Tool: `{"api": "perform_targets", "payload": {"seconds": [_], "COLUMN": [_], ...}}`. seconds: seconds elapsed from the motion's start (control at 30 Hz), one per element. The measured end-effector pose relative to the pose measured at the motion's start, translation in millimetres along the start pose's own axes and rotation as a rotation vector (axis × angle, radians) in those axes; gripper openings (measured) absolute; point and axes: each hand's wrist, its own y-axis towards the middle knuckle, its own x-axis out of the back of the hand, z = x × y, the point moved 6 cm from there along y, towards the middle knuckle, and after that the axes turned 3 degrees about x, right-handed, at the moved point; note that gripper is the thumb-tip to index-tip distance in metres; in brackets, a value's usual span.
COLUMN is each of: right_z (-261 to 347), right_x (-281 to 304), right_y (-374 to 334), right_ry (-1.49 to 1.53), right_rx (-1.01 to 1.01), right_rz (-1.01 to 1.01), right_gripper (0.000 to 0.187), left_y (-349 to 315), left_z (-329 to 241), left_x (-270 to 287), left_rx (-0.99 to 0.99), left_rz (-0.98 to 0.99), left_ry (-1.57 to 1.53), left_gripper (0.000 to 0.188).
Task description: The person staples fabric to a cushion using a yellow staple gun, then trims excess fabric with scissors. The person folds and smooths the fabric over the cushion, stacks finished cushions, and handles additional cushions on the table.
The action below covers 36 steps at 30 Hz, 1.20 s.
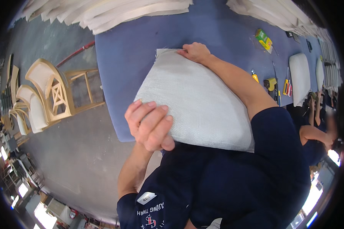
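Note:
A light grey, fabric-covered seat pad [195,99] lies at the near edge of the blue-covered table, its wide end against my dark shirt. Its narrow far end has a frayed fabric edge. There my right hand [196,52] is closed on the far right corner, fingers bent over the cloth. My left hand [151,124] is at the pad's near left edge with its fingers curled in. Whatever its fingertips may hold is hidden.
Stacks of pale cut pieces [114,13] line the table's far side. To the right are a green-and-yellow box [263,40], a yellow tape measure [270,84], screwdrivers [286,87] and another seat pad [300,76]. Wooden chairs [51,89] stand left; a co-worker's arm [313,133] shows at right.

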Motion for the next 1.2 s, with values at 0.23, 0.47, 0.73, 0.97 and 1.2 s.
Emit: {"api": "perform_targets", "payload": {"seconds": [0.23,0.47,0.73,0.97,1.2], "right_z": [86.8,231.4,138.4,231.6,132.4], "right_x": [57.1,205.4,86.4,186.1,23.1], "right_y": [-15.0,-127.6,-97.8,-191.5,-119.1], "right_ry": [-0.137,1.002,0.559,0.550,0.538], "right_rx": [0.168,0.903,0.425,0.948,0.606], "right_rz": [0.026,0.257,0.456,0.361,0.341], "right_gripper": [0.057,0.074,0.074,0.073,0.073], "left_y": [19.7,22.6,29.7,-7.0,-24.0], "left_z": [-5.9,-4.1,-8.6,-9.9,-5.9], "left_x": [-1.8,3.1,7.7,17.2,21.0], "left_rx": [-0.039,-0.044,-0.038,0.002,0.066], "left_rz": [-0.022,-0.013,-0.004,-0.025,0.142], "left_ry": [0.026,0.048,-0.011,0.052,-0.006], "left_gripper": [0.034,0.033,0.031,0.037,0.039]}}
